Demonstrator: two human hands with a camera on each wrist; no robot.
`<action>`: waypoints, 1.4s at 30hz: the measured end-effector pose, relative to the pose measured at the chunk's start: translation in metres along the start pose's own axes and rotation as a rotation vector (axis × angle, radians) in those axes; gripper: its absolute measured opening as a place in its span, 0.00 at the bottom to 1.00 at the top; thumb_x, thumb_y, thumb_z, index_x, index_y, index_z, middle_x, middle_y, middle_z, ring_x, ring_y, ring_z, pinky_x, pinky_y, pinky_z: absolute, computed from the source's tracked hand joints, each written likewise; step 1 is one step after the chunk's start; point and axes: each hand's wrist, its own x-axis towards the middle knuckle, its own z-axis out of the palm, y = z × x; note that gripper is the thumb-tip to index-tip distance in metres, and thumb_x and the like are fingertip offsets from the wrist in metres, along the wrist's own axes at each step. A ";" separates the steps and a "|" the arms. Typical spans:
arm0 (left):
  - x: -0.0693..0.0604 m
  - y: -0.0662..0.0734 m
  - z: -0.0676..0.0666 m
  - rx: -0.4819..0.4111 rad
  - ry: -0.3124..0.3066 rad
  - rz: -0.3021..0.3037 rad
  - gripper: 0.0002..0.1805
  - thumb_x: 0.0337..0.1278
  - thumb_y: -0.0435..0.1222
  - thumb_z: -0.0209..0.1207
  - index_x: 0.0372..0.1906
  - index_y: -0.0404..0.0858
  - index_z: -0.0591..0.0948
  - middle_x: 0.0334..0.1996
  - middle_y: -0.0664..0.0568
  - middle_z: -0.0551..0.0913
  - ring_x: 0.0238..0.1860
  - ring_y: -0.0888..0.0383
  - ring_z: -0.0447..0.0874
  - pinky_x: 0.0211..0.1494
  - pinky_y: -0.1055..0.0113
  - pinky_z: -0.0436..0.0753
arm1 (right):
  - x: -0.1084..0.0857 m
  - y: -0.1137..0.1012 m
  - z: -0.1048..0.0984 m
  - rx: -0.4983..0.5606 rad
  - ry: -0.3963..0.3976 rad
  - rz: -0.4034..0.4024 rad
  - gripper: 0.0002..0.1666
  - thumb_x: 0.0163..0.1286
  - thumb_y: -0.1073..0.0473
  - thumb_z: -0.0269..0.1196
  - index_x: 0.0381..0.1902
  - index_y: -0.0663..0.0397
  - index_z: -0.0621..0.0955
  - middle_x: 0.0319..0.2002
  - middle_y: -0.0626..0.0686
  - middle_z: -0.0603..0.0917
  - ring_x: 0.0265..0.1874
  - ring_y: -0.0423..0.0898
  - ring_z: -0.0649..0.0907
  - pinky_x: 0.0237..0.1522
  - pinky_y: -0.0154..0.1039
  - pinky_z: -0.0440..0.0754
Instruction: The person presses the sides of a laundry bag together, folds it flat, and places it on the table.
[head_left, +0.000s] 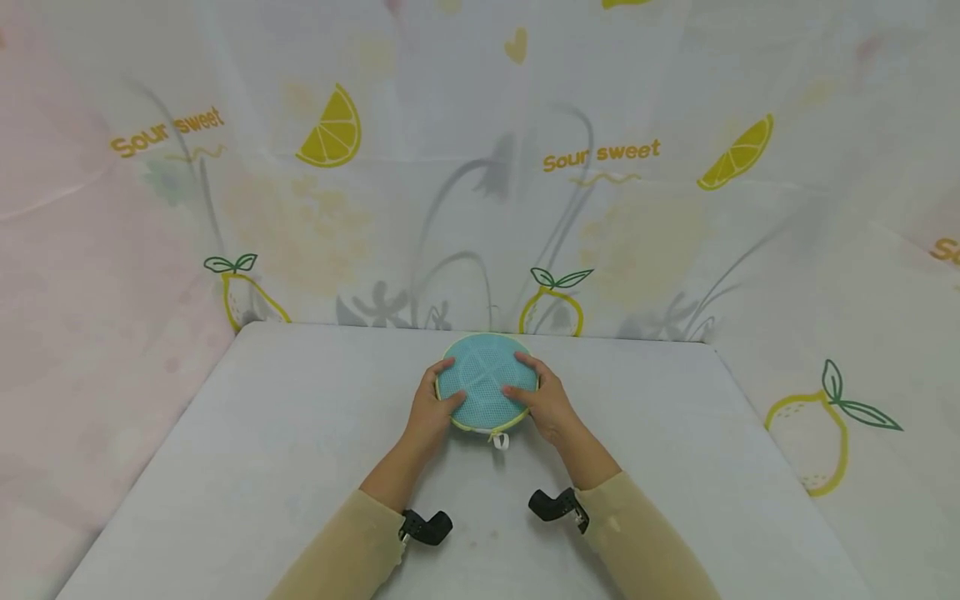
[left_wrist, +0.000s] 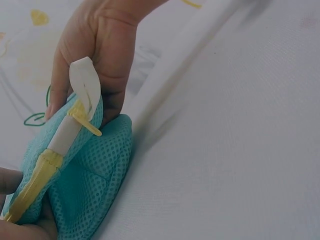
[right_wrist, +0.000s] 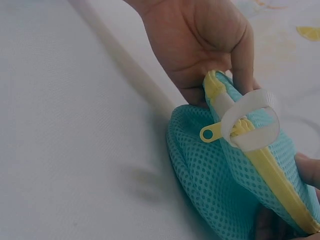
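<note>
A round turquoise mesh laundry bag [head_left: 483, 379] with pale crossing lines on top is held between both hands near the table's far edge. My left hand [head_left: 438, 408] grips its left side, thumb on the mesh. My right hand [head_left: 551, 408] grips the right side likewise. In the left wrist view, a yellow zipper [left_wrist: 32, 192] runs along the bag's rim beside a white loop [left_wrist: 86, 82]. The yellow zipper pull [right_wrist: 210, 133] hangs by the loop in the right wrist view. Fingers under the bag are partly hidden. Whether the bag touches the table I cannot tell.
A white-covered table [head_left: 300, 417] spreads beneath the arms. Behind it hangs a pale curtain [head_left: 450, 208] printed with lemons and lettering. A black wrist camera [head_left: 427, 528] sticks out from the left cuff, and another camera [head_left: 555, 506] from the right.
</note>
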 end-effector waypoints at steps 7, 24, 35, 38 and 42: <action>0.003 -0.001 0.001 0.007 0.009 -0.009 0.32 0.67 0.27 0.58 0.73 0.42 0.64 0.78 0.43 0.54 0.79 0.47 0.48 0.78 0.54 0.51 | 0.000 -0.001 0.001 -0.018 0.028 0.011 0.43 0.65 0.72 0.67 0.75 0.54 0.63 0.78 0.61 0.53 0.73 0.61 0.61 0.68 0.54 0.69; 0.005 -0.005 0.004 0.059 0.045 -0.009 0.31 0.68 0.29 0.59 0.73 0.42 0.66 0.75 0.41 0.60 0.72 0.43 0.64 0.70 0.52 0.69 | 0.001 0.002 -0.002 -0.200 0.084 0.042 0.42 0.66 0.64 0.70 0.75 0.51 0.66 0.78 0.61 0.54 0.77 0.60 0.54 0.74 0.54 0.57; 0.001 -0.004 0.005 0.259 0.076 0.062 0.27 0.69 0.33 0.59 0.71 0.39 0.69 0.78 0.43 0.56 0.78 0.44 0.49 0.78 0.51 0.53 | 0.001 0.005 -0.001 -0.437 0.130 0.002 0.42 0.65 0.56 0.72 0.73 0.53 0.68 0.76 0.63 0.58 0.76 0.61 0.56 0.74 0.58 0.54; 0.001 -0.004 0.005 0.284 0.070 0.080 0.27 0.70 0.34 0.59 0.70 0.37 0.69 0.77 0.42 0.56 0.78 0.43 0.49 0.78 0.50 0.52 | 0.000 0.006 -0.001 -0.488 0.149 -0.012 0.41 0.65 0.55 0.71 0.73 0.54 0.68 0.76 0.64 0.58 0.75 0.63 0.57 0.74 0.59 0.55; 0.003 -0.005 0.004 0.320 0.077 0.133 0.27 0.68 0.33 0.60 0.69 0.35 0.71 0.77 0.39 0.57 0.77 0.41 0.50 0.77 0.48 0.53 | -0.001 0.004 0.000 -0.588 0.181 -0.041 0.39 0.66 0.53 0.71 0.71 0.55 0.71 0.75 0.64 0.59 0.74 0.65 0.57 0.73 0.61 0.57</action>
